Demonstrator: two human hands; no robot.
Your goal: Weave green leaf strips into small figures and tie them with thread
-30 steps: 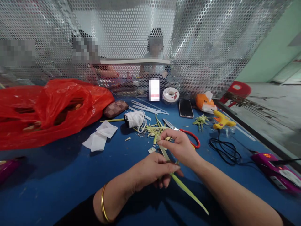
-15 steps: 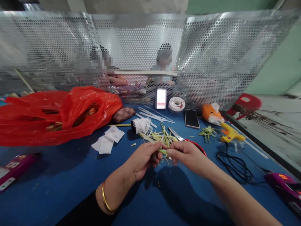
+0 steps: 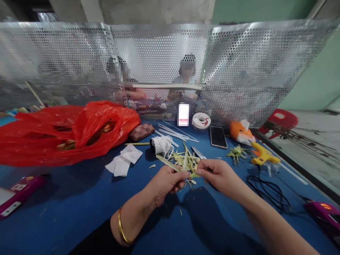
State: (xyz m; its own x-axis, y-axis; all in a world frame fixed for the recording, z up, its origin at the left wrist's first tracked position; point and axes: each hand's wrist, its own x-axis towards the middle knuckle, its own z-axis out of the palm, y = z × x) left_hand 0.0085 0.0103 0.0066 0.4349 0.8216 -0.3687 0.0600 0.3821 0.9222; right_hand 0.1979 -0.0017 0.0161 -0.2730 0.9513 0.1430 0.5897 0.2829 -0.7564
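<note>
Pale green leaf strips (image 3: pixel 170 163) are pinched in my left hand (image 3: pixel 170 180), which wears a gold bangle at the wrist. My right hand (image 3: pixel 216 173) pinches the green end of a strip just to the right of my left fingertips. Behind both hands lies a loose pile of yellow-green scraps (image 3: pixel 189 160). Scissors (image 3: pixel 198 152) rest beyond my right hand, which hides their handles. A spool of white string (image 3: pixel 161 144) lies on its side behind my left hand.
A red plastic bag (image 3: pixel 79 132) spreads across the left of the blue table (image 3: pixel 101 209). White tissues (image 3: pixel 124 160), a phone (image 3: pixel 218 137), a yellow glue gun (image 3: pixel 262 154) with a black cable and a green bundle (image 3: pixel 236 152) lie around. People sit behind the perforated screen (image 3: pixel 164 46).
The hands have moved slightly apart, and more of the strips shows above and between them. The whole view has shifted a little.
</note>
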